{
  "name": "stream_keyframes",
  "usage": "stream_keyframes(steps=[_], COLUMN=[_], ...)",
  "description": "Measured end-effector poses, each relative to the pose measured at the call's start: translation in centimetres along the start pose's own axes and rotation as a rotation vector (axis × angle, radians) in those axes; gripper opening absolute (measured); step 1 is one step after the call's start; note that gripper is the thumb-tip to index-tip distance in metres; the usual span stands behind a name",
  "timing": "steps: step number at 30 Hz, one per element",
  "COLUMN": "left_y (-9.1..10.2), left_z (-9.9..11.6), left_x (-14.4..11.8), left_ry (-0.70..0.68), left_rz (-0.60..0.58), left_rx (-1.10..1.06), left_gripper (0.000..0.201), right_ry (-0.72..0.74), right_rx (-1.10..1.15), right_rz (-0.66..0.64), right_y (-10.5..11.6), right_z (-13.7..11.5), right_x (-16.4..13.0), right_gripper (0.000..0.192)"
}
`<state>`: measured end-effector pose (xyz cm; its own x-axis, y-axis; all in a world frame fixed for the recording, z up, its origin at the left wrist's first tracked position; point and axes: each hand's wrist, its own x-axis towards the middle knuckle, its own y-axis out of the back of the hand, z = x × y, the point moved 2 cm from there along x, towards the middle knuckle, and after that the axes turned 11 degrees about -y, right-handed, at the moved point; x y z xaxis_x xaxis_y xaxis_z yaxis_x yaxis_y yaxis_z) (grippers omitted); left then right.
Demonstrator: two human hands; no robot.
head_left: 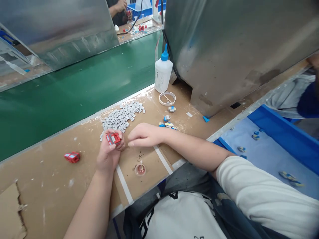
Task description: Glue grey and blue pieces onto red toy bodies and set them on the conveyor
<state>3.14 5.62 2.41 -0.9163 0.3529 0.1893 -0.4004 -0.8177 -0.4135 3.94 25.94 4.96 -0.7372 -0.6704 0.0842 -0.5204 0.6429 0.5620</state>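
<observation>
My left hand (109, 153) is closed around a red toy car (113, 139), which has a grey patch on its upper side. Just to the right of it, my right hand (144, 134) hovers with bent fingers drawn together; whatever they may hold is hidden. Behind both hands spreads a heap of small grey plastic pieces (121, 116). A second red toy car (72, 157) lies on the table to the left. Near the front edge stands a small cup (140, 170) of reddish liquid with a cotton swab in it.
A white bottle with a blue cap (163, 74) stands behind a tape ring (167, 98). Blue-and-white toy cars (168, 125) sit past my right forearm. A green conveyor belt (74, 89) runs behind; a blue bin (291, 132) is at right. Another person's hand (121, 5) shows far back.
</observation>
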Motion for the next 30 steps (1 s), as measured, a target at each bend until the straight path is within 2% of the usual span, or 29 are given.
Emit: stream_keyframes(steps=[3, 7, 11, 14, 17, 21, 23, 25, 30], left_y=[0.1, 0.5, 0.7, 0.7, 0.8, 0.7, 0.8, 0.8, 0.9], left_z=[0.5, -0.1, -0.6, -0.5, -0.5, -0.6, -0.7, -0.8, -1.0], left_x=[0.2, 0.4, 0.4, 0.5, 0.5, 0.5, 0.5, 0.5, 0.3], left_ry=[0.030, 0.027, -0.001, -0.044, -0.004, 0.055, 0.070, 0.080, 0.109], left_rz=[0.066, 0.100, 0.041, 0.011, -0.005, -0.020, -0.035, -0.055, -0.086], left_rx=[0.052, 0.236, 0.417, 0.551, 0.532, 0.468, 0.460, 0.452, 0.486], left_gripper=[0.055, 0.054, 0.051, 0.058, 0.066, 0.065, 0.064, 0.064, 0.065], right_ry=[0.019, 0.022, 0.076, 0.109, 0.144, 0.178, 0.152, 0.100, 0.020], right_rx=[-0.166, -0.257, -0.250, -0.191, -0.096, 0.035, 0.074, 0.067, -0.045], right_rz=[-0.256, -0.368, -0.403, -0.390, -0.395, -0.413, -0.362, -0.218, 0.408], right_y=[-0.1, -1.6, -2.6, -2.8, -2.9, -2.7, -2.1, -1.1, 1.0], right_z=[-0.5, -0.9, -1.3, -1.5, -1.5, -1.3, -1.1, -0.7, 1.1], right_x=[-0.6, -0.7, -0.7, -0.8, -0.8, -0.9, -0.9, -0.9, -0.4], right_gripper=[0.056, 0.054, 0.045, 0.040, 0.036, 0.039, 0.038, 0.038, 0.038])
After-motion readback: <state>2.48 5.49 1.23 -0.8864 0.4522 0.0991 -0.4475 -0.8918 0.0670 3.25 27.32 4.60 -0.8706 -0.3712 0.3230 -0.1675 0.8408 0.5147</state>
